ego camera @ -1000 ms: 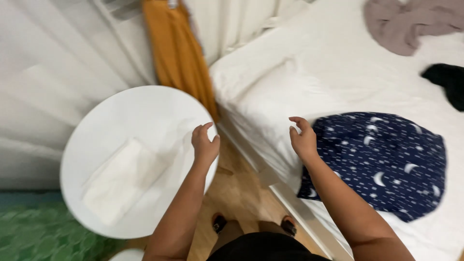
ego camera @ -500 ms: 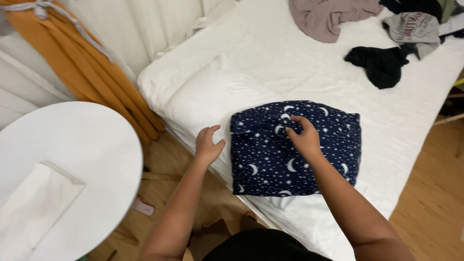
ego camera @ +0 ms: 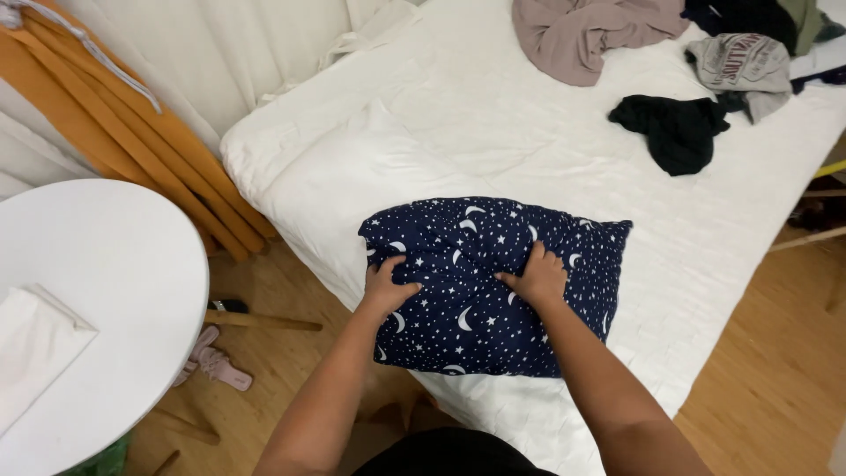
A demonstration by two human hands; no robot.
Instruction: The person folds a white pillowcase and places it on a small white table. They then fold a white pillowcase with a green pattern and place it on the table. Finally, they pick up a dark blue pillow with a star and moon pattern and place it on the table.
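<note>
Garment: a navy cloth printed with white moons and stars [ego camera: 493,282] lies on the white bed [ego camera: 493,132], near the bed's front edge, already gathered into a rough rectangle of more than one layer.
Left hand: the left hand [ego camera: 388,286] rests on the cloth's left part, fingers curled down into the fabric — pressing or bunching it; whether it pinches a fold I cannot tell.
Right hand: the right hand [ego camera: 533,278] lies near the cloth's middle, fingers bent and dug into a crease, thumb toward the left hand.
Done, by my judgement: the cloth looks folded into a compact block, its top and right edges fairly straight.
Left, by my judgement: the surface is still puckered between the hands, so smoothing or a further fold seems outstanding.
Other laundry: a mauve garment [ego camera: 586,31], a grey printed one [ego camera: 745,66] and a black one [ego camera: 674,128] lie loose and unfolded at the bed's far side, well apart from the hands.
Tabletop: a round white tabletop [ego camera: 123,291] stands left of the bed — a folded white cloth [ego camera: 35,353] lies on it.
Surroundings: orange fabric [ego camera: 115,115] hangs by the curtain; a pink sandal [ego camera: 211,361] lies on the wooden floor.
</note>
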